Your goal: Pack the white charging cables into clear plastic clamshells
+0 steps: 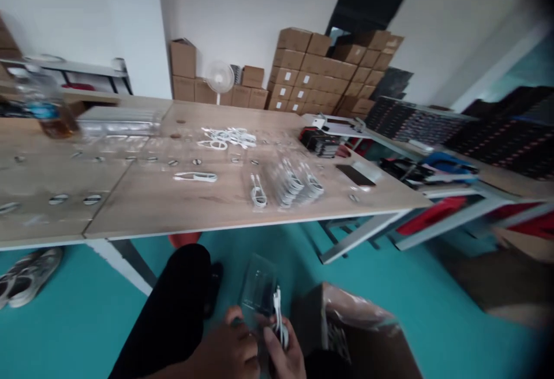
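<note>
Low in front of me, over my lap, my left hand [231, 347] is closed at the lower end of a clear plastic case [258, 286]. Beside it my right hand [288, 356] grips a coiled white cable [278, 310], its plug ends pointing up. The cable lies against the right side of the case; whether it is inside cannot be made out through the blur. On the table [208, 209] ahead are a single coiled cable [258, 191], another cable [195, 177], a loose pile of white cables [229, 137] and a group of clear-packed cables [292, 183].
An open carton [363, 338] with a plastic liner stands right of my legs. On the table are a phone [355, 175], a black-and-red stack [320, 141], clear packs and a bottle [52, 116]. Boxes [311, 73] and a fan [220, 77] stand behind.
</note>
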`<state>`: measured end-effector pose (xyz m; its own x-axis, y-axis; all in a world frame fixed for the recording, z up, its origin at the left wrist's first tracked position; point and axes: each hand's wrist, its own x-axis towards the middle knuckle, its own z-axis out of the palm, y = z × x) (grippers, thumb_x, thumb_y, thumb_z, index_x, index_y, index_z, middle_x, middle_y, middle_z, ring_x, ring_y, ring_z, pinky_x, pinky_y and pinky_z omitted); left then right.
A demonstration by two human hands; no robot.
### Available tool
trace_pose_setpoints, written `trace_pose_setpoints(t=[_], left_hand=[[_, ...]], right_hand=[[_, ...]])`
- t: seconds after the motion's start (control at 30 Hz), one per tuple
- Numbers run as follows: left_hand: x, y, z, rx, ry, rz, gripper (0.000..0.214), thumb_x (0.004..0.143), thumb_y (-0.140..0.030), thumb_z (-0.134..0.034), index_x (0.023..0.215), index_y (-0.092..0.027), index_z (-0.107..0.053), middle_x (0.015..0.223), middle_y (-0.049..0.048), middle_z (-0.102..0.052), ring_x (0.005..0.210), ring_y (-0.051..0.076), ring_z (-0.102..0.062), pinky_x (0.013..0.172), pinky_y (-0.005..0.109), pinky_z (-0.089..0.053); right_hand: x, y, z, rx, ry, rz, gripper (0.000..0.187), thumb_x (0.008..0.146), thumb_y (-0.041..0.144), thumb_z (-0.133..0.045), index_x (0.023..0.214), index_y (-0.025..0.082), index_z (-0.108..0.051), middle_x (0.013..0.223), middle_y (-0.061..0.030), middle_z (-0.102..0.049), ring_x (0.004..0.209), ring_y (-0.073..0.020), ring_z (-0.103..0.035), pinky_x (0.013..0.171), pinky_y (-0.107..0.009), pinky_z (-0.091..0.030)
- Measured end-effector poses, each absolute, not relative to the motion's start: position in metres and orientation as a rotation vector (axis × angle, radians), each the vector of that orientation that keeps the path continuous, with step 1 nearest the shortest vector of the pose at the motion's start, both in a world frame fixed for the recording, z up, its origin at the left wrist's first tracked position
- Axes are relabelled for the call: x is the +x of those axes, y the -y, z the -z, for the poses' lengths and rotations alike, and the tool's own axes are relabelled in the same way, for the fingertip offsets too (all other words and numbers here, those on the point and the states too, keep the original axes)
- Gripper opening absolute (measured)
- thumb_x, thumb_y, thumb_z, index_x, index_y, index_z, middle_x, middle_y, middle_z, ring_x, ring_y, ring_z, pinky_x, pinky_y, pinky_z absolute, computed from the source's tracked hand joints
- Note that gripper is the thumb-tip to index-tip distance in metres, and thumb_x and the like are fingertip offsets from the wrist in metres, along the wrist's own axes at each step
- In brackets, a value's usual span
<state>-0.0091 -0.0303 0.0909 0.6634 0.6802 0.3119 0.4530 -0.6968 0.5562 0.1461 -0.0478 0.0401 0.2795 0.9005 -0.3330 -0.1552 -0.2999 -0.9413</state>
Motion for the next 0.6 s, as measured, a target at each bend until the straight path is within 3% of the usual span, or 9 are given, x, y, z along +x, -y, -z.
trace_pose_setpoints(t=[0.1, 0.2, 0.3, 0.37, 0.43, 0.5, 0.6], left_hand=[[-0.005, 0.033, -0.087, 2.236, -0.741, -0.642, 0.013, 0.079, -0.021, -0.057, 0.082, -0.028, -0.068, 0.079, 0.0049, -0.065, 0.079, 0.023, -0.058, 0.094, 0.047, -0.032], [-0.008, 0.025, -0.082, 1.827, -0.904, -0.864, 0.052, 0.067, -0.025, -0.071, 0.117, -0.028, -0.058, 0.12, 0.0101, -0.058, 0.112, 0.03, -0.05, 0.105, 0.049, -0.025], [-0.004, 0.007, -0.064, 1.059, -1.134, -0.958, 0.079, 0.067, -0.029, -0.071, 0.137, -0.024, -0.035, 0.138, 0.0169, -0.041, 0.123, 0.032, -0.045, 0.099, 0.047, -0.035], [0.001, -0.004, -0.047, 0.664, -1.054, -0.874, 0.087, 0.067, -0.028, -0.071, 0.141, -0.025, -0.025, 0.133, 0.0179, -0.046, 0.11, 0.03, -0.056, 0.088, 0.044, -0.044], [0.006, -0.011, -0.031, 0.482, -0.957, -0.858, 0.089, 0.065, -0.024, -0.072, 0.14, -0.027, -0.024, 0.119, 0.0139, -0.056, 0.095, 0.025, -0.064, 0.081, 0.041, -0.048], [0.009, -0.012, -0.016, 0.412, -0.954, -0.928, 0.08, 0.062, -0.02, -0.074, 0.133, -0.025, -0.036, 0.103, 0.0084, -0.063, 0.087, 0.022, -0.066, 0.079, 0.037, -0.049], [0.01, -0.009, 0.002, 0.35, -0.983, -0.985, 0.051, 0.059, -0.015, -0.073, 0.106, -0.018, -0.055, 0.085, 0.0035, -0.065, 0.079, 0.018, -0.066, 0.076, 0.032, -0.048]], right_hand=[[0.15, 0.05, -0.052, -1.579, 0.763, -1.17, 0.044, 0.056, 0.052, -0.077, 0.081, 0.02, -0.059, 0.069, -0.0006, -0.068, 0.066, -0.0186, -0.062, 0.064, -0.028, -0.05], [0.151, 0.058, -0.052, -1.673, 0.743, -1.091, 0.037, 0.061, 0.049, -0.074, 0.078, 0.019, -0.059, 0.062, 0.0028, -0.062, 0.06, -0.0162, -0.057, 0.059, -0.026, -0.048], [0.147, 0.064, -0.043, -1.715, 0.755, -1.077, 0.037, 0.062, 0.048, -0.074, 0.08, 0.019, -0.06, 0.061, 0.0035, -0.06, 0.055, -0.0146, -0.054, 0.053, -0.025, -0.045], [0.145, 0.065, -0.035, -1.724, 0.784, -1.086, 0.04, 0.063, 0.049, -0.073, 0.085, 0.019, -0.06, 0.064, 0.0027, -0.063, 0.056, -0.0151, -0.055, 0.053, -0.025, -0.045], [0.146, 0.065, -0.027, -1.746, 0.82, -1.095, 0.044, 0.067, 0.056, -0.067, 0.09, 0.019, -0.06, 0.067, 0.0013, -0.065, 0.055, -0.0152, -0.056, 0.053, -0.026, -0.045], [0.151, 0.064, -0.021, -1.805, 0.829, -1.054, 0.048, 0.072, 0.062, -0.057, 0.092, 0.019, -0.062, 0.068, -0.0004, -0.066, 0.054, -0.016, -0.056, 0.052, -0.027, -0.045], [0.158, 0.061, -0.017, -1.906, 0.861, -0.901, 0.047, 0.074, 0.063, -0.053, 0.089, 0.019, -0.064, 0.07, -0.0037, -0.068, 0.064, -0.0207, -0.062, 0.058, -0.029, -0.046]])
